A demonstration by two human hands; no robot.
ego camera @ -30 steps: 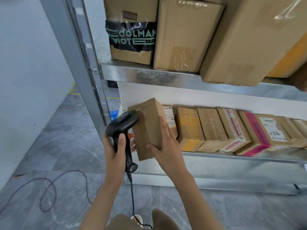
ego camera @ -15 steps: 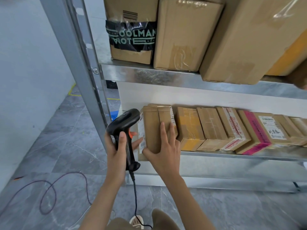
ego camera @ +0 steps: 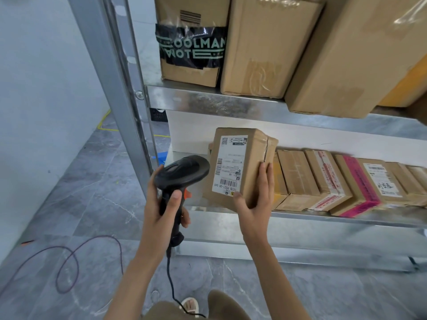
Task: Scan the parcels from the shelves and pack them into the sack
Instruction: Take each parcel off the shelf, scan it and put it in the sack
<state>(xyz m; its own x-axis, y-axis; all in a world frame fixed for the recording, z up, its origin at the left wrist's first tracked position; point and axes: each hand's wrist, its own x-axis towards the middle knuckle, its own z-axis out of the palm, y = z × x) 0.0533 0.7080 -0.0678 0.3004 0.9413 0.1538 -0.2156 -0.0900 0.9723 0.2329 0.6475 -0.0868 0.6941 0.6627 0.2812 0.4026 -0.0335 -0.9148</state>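
Parcel: the parcel [ego camera: 240, 167] is held up in front of the lower shelf [ego camera: 323, 218], at the left end of the row of parcels [ego camera: 342, 181], its white label [ego camera: 228, 165] turned to the viewer.
Right hand: the right hand [ego camera: 255, 199] grips its lower right corner, thumb on the label face, fingers [ego camera: 264, 179] wrapped round the side.
Left hand: the left hand [ego camera: 161, 204] is clamped on the scanner [ego camera: 181, 174], whose head sits just left of the parcel.
Risk: a one-corner grip could let the box tip; the scanner nose looks too close and off to the side, so the barcode [ego camera: 227, 182] might not read.
Orientation: long axis near upright, top leaning slightly right; barcode at the lower end.
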